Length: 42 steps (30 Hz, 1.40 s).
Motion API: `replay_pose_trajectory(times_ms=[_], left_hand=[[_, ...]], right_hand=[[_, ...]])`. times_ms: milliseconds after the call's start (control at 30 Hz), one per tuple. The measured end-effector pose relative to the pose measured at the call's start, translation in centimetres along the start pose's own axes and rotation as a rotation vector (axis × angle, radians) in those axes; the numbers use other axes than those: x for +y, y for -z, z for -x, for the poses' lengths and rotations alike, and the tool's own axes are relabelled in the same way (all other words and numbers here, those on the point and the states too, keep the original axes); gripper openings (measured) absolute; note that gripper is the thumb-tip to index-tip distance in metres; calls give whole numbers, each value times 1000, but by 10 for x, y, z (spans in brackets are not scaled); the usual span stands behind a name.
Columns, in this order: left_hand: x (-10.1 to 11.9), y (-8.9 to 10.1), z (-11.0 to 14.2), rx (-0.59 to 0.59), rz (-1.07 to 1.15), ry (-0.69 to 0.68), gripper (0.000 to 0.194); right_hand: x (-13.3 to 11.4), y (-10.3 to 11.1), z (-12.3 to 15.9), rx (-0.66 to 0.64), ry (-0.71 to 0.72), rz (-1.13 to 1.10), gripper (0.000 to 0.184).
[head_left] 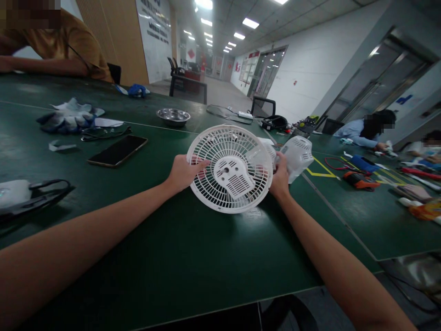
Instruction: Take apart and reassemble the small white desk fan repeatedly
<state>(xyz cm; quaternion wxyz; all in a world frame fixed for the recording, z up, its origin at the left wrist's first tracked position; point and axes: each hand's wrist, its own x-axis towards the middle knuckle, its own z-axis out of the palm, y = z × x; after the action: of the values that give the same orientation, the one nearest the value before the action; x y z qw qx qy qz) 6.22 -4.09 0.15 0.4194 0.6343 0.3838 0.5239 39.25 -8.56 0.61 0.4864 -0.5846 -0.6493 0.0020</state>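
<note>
A round white plastic fan grille (230,168) is held upright over the dark green table (179,248), its slotted centre plate facing me. My left hand (183,172) grips its left rim, fingers curled behind the bars. My right hand (279,178) holds the right rim, fingers closed. Just behind the right hand lies a white fan housing part (296,155).
A black phone (117,150), a cable and grey gloves (67,120) lie at the left, a steel bowl (173,116) beyond. A white and black device (20,195) sits at the far left. Other people sit at the upper left and far right, with tools (358,179) on the right table.
</note>
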Motion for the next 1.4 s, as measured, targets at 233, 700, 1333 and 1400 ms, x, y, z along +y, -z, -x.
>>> replay_pose_trajectory(times_ms=[233,700,1333,1400], left_hand=[[0,-1,2,4,61,36,21],[6,0,5,44,-62,-42,22],[-12,22,-21,-452,554,484,73],[-12,24,-21,-465,576,564,62]], right_hand=[[5,5,-2,-77,-119,307,69],[-48,-22,29,-369,-100,-423,47],[-69,-13,37,-187,18,-251,92],[-70,-16,37,-285,100,-152,93]])
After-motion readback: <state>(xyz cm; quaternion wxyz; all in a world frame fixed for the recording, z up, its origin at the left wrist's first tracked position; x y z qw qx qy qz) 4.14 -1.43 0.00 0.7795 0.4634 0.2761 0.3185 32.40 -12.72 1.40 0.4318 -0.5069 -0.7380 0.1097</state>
